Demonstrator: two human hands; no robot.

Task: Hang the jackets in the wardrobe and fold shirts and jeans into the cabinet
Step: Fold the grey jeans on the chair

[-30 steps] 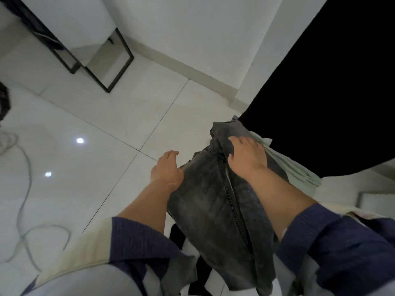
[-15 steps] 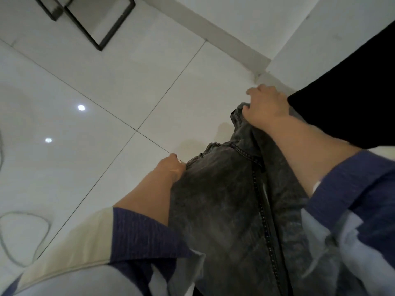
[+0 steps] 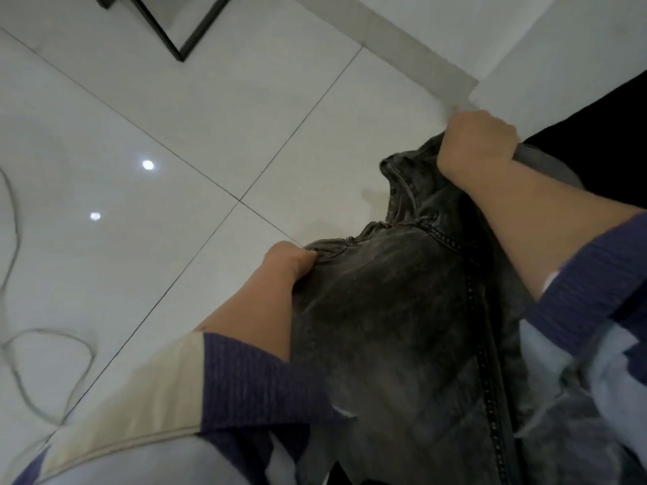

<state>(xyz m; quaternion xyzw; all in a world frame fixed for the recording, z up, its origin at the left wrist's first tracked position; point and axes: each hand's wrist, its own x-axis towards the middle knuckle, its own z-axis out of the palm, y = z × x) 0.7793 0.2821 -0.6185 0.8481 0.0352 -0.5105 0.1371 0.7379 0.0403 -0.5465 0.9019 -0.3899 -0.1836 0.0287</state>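
Dark grey washed jeans (image 3: 395, 309) hang in front of me over the white tiled floor, with a studded seam running down their right side. My left hand (image 3: 289, 260) grips the jeans' top edge at the left. Higher and further right, my right hand (image 3: 476, 145) is clenched on the top edge near the black opening. The jeans' lower part runs out of view at the bottom.
A black opening (image 3: 609, 134) lies at the right, beyond a white wall corner and baseboard (image 3: 413, 47). A black metal frame (image 3: 182, 33) stands at the top left. A pale cable (image 3: 21, 341) loops over the floor at the left.
My right hand has shifted up and to the right along the jeans and closed into a fist on them. The left hand keeps its grip. The pale garment under the jeans is out of view.
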